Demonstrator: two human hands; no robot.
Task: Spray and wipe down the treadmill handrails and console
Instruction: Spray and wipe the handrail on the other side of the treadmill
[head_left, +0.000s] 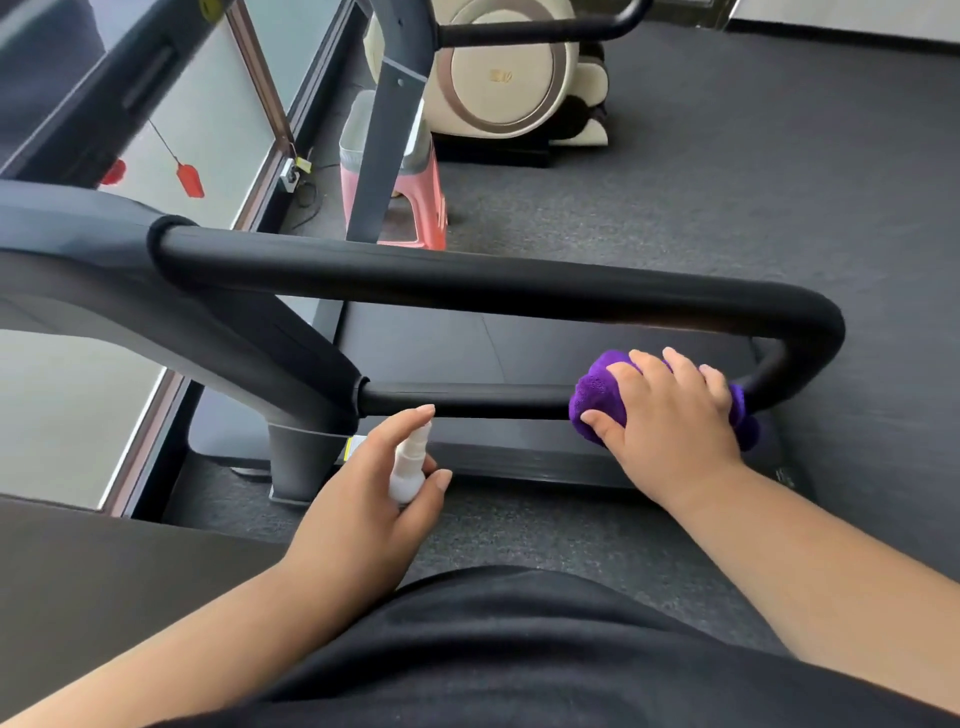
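Far left, part of the treadmill's console housing (78, 244), dark and rigid; joined to it, the looped handrail (467, 283), padded black, firm under pressure, likely a little grippy. Below its lower bar, left hand (363, 499) curled round a small white spray bottle (408, 470), forefinger raised over the nozzle; light, smooth plastic, probably slick when wet, best held round the body as here. Further right, right hand (670, 415) pressed fingers-spread over a bunched purple cloth (597, 395), wrapped on the lower bar near the bend; soft, pliant, apt to slip off unless cupped round the tube; wiping seemingly mid-course, console not yet reached.
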